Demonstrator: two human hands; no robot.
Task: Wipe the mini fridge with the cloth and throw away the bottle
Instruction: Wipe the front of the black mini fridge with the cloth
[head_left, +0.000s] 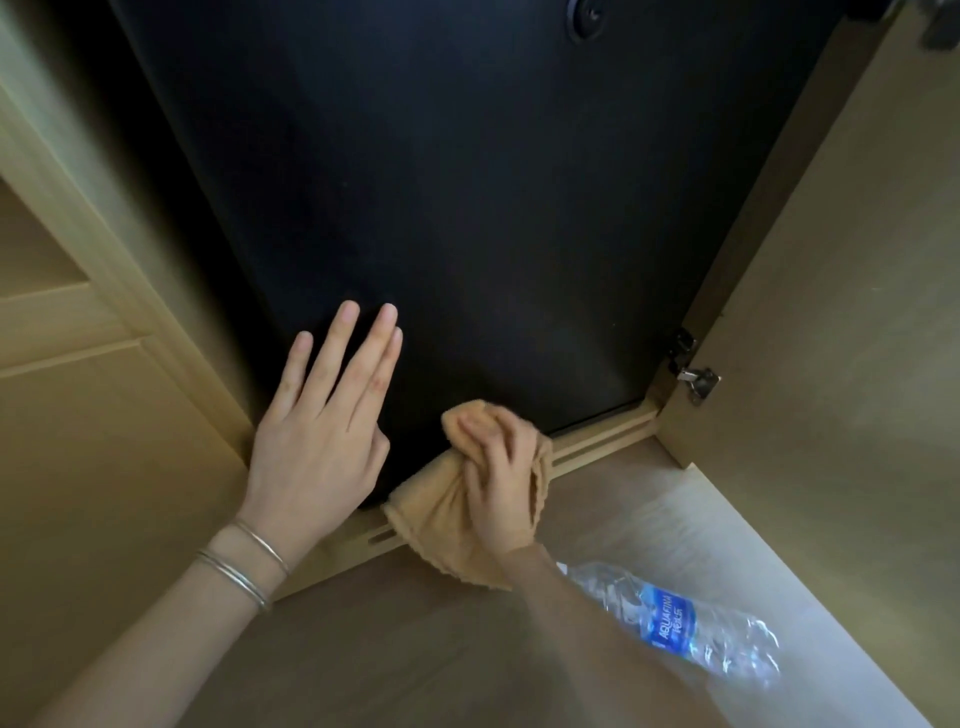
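Note:
The black mini fridge (467, 208) fills the middle of the view, set inside a wooden cabinet, its door closed. My right hand (498, 478) grips a bunched tan cloth (441, 509) and presses it against the fridge door's bottom edge. My left hand (322, 415) lies flat on the lower left of the door, fingers spread, two bangles on the wrist. A crumpled clear plastic bottle (685, 623) with a blue label lies on its side on the floor, just right of my right forearm.
The open cabinet door (831, 312) stands at the right on a metal hinge (696, 376). A wooden cabinet panel (78, 389) borders the left. A slotted wooden base rail (597, 441) runs under the fridge. Pale floor (415, 649) lies below.

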